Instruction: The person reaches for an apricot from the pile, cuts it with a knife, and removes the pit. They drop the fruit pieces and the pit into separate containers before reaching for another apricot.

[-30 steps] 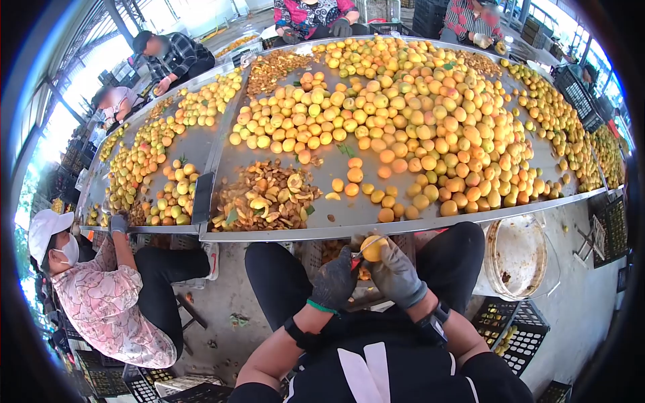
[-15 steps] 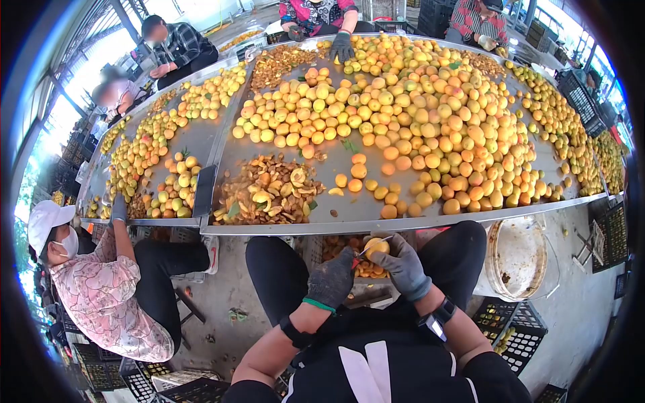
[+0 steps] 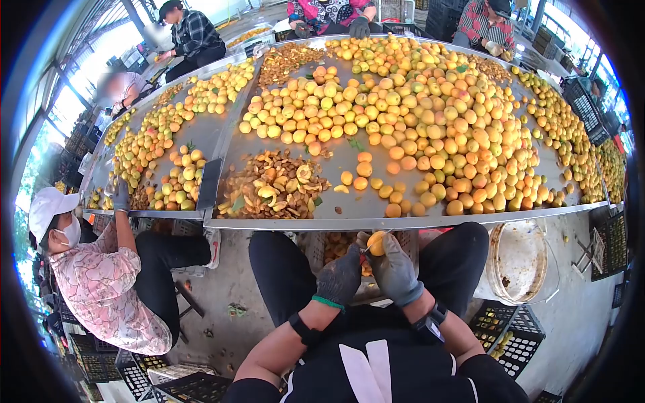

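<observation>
Holding an apricot (image 3: 376,243) at their tips, the fingers of the gloved right hand (image 3: 395,270) clasp it just below the near edge of the worktop (image 3: 349,213). The gloved left hand (image 3: 339,277), just beside it, is clenched on a thin knife (image 3: 367,250) whose blade meets the fruit, above a crate (image 3: 329,247).
</observation>
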Action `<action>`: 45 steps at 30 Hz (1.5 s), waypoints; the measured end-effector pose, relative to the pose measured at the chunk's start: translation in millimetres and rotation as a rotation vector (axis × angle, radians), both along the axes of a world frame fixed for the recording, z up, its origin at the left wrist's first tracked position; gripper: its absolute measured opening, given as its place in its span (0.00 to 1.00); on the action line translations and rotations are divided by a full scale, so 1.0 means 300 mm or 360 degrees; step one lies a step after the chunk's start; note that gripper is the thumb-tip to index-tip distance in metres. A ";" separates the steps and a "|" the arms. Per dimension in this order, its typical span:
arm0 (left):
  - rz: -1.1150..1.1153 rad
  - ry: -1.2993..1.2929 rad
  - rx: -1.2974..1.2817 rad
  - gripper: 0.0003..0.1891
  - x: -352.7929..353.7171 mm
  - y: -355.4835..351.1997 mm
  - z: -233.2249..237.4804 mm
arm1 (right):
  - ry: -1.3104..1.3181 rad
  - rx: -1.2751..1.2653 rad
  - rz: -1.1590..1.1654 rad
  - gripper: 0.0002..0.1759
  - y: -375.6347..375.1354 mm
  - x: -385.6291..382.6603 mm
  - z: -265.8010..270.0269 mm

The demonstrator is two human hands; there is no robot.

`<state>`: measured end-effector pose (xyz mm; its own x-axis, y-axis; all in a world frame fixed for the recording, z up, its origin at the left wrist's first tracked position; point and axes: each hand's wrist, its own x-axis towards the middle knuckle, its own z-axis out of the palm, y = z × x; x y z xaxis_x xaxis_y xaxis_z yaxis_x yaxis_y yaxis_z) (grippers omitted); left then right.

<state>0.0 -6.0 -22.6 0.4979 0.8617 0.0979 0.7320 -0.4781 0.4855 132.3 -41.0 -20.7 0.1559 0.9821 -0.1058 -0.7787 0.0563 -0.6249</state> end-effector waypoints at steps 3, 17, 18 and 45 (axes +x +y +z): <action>-0.0129 0.0087 0.0090 0.15 0.028 0.014 -0.006 | 0.0038 -0.0190 0.0003 0.17 0.005 0.027 -0.023; -0.0077 0.0011 -0.0048 0.15 0.032 -0.010 -0.037 | 0.0024 -0.0123 0.0047 0.15 -0.004 0.038 -0.028; -0.0086 0.0037 -0.0048 0.14 0.033 -0.012 -0.016 | 0.0115 -0.0097 0.0040 0.16 -0.001 0.032 -0.041; 0.0027 -0.0033 -0.0469 0.17 0.008 -0.008 -0.070 | -0.0139 -0.0043 0.0096 0.16 -0.044 0.028 -0.084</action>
